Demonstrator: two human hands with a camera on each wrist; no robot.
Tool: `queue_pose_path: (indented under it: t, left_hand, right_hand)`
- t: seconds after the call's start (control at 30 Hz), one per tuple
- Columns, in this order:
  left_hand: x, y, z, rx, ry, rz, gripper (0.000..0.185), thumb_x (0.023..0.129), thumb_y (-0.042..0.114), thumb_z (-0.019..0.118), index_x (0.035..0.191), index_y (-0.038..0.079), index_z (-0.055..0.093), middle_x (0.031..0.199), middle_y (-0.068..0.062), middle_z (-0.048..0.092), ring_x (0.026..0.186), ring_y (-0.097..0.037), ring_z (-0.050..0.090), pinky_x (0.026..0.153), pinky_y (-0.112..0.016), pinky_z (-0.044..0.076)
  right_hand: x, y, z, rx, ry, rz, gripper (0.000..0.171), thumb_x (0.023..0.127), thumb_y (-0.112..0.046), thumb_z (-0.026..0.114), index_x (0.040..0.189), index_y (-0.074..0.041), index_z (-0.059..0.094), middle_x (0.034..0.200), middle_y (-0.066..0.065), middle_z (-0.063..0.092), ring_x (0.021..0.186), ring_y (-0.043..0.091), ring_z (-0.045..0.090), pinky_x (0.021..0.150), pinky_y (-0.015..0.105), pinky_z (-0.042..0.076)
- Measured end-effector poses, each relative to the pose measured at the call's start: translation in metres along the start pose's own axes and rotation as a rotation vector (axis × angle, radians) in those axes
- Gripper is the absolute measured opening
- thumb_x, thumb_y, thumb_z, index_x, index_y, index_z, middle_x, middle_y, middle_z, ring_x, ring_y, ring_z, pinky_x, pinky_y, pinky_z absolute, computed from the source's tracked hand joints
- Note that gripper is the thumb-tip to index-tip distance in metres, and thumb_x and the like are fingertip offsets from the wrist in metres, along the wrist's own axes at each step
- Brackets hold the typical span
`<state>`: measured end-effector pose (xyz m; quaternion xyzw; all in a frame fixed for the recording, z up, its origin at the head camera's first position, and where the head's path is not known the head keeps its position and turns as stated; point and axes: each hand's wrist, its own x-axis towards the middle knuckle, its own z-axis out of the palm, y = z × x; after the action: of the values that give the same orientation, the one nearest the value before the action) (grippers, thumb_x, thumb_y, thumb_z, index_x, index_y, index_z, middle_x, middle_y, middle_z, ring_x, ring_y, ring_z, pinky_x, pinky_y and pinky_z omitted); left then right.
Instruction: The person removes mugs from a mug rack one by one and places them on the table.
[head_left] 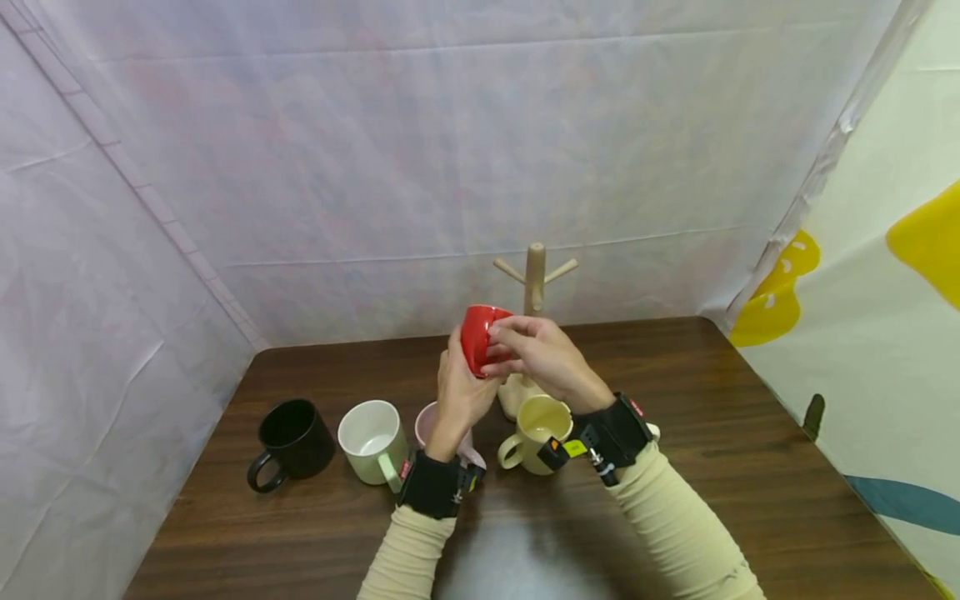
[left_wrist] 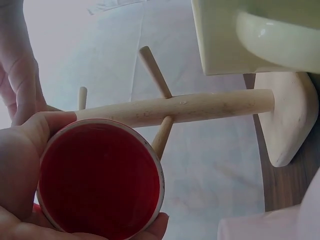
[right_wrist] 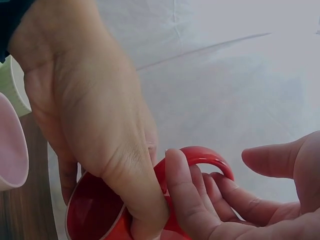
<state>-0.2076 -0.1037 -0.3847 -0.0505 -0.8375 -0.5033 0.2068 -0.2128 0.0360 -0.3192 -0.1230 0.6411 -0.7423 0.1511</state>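
Observation:
A red mug (head_left: 476, 337) is up in the air in front of the wooden mug tree (head_left: 535, 283). My left hand (head_left: 461, 392) grips it round the body; in the left wrist view the mug's open mouth (left_wrist: 100, 180) faces the camera. My right hand (head_left: 551, 358) is at the mug's other side. The right wrist view shows its fingers (right_wrist: 185, 195) touching the red handle (right_wrist: 207, 156), fairly straight, with the thumb held apart. Behind the hands, the tree's base (head_left: 512, 398) is partly hidden.
On the brown table (head_left: 675, 500) stand a black mug (head_left: 296, 437), a white mug with a green handle (head_left: 371, 442), a pink mug (head_left: 426, 421) partly behind the left wrist, and a yellow mug (head_left: 536, 429) just before the tree. A pale cloth wall (head_left: 450, 167) rises behind.

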Motion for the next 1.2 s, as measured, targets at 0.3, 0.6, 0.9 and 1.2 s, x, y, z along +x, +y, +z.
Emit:
queue_pose_path:
  t: [0.3,0.6,0.9,1.2]
  left_hand:
    - [-0.005,0.002,0.001,0.009,-0.042,-0.051,0.094,0.074,0.022,0.081,0.152,0.005,0.03,0.133,-0.027,0.053,0.121,-0.041,0.05,0.099,-0.055,0.044]
    - [-0.01,0.0,0.005,-0.039,-0.042,-0.024,0.094,0.072,0.022,0.082,0.15,0.005,0.032,0.13,-0.024,0.055,0.119,-0.04,0.051,0.097,-0.054,0.045]
    - [-0.01,-0.001,0.009,-0.07,-0.034,-0.017,0.094,0.07,0.017,0.081,0.151,0.008,0.033,0.133,-0.022,0.056,0.121,-0.039,0.05,0.099,-0.054,0.043]
    - [-0.013,-0.001,0.009,-0.075,-0.08,-0.028,0.097,0.073,0.018,0.079,0.154,0.008,0.027,0.14,-0.022,0.051,0.126,-0.039,0.045,0.103,-0.056,0.04]
  right_hand:
    - [0.002,0.001,0.004,0.014,-0.004,0.017,0.024,0.101,-0.01,0.055,0.113,0.011,0.054,0.125,0.022,0.051,0.091,0.026,0.066,0.082,0.036,0.059]
    - [0.001,0.002,0.009,0.132,-0.048,0.043,0.039,0.102,-0.01,0.053,0.133,0.013,0.047,0.116,0.021,0.056,0.089,0.023,0.066,0.082,0.036,0.059]
    - [0.002,0.003,0.009,0.164,-0.058,0.033,0.035,0.107,-0.016,0.042,0.127,0.013,0.046,0.1,0.014,0.057,0.085,0.02,0.064,0.077,0.031,0.059]
    - [-0.001,0.006,0.01,0.142,-0.016,0.038,0.028,0.107,-0.019,0.042,0.115,0.007,0.049,0.095,0.011,0.056,0.079,0.02,0.061,0.07,0.028,0.057]
